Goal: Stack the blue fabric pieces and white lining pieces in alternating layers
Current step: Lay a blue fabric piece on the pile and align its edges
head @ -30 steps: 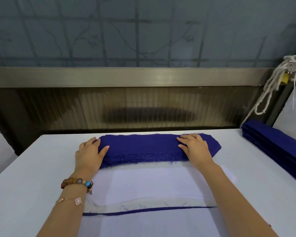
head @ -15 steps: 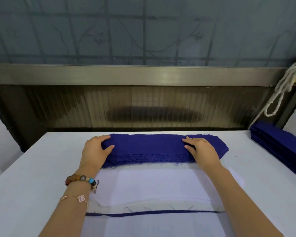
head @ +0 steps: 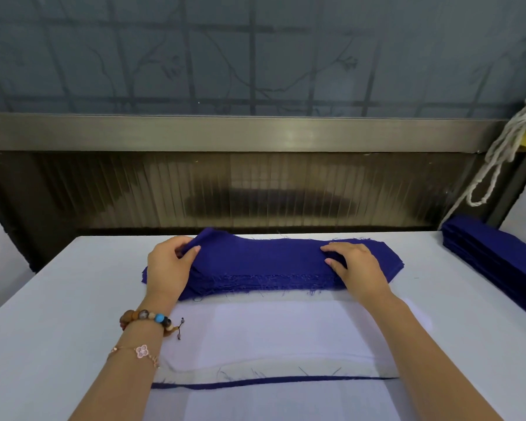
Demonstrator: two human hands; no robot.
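At the white worktop's (head: 58, 299) far edge, my left hand (head: 167, 265) pinches the top dark blue fabric piece (head: 261, 256); my right hand (head: 357, 265) presses it flat, released.

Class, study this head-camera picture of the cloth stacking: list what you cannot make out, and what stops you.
1. Head view: piece count in the blue pile; frayed layers too fine.
2. Head view: full length of the side stack; the right edge cuts it off.
3. Head view: whether the right hand pinches or presses; its fingers cover the grip.
4. Head view: the layered stack nearest; the bottom edge cuts it off.
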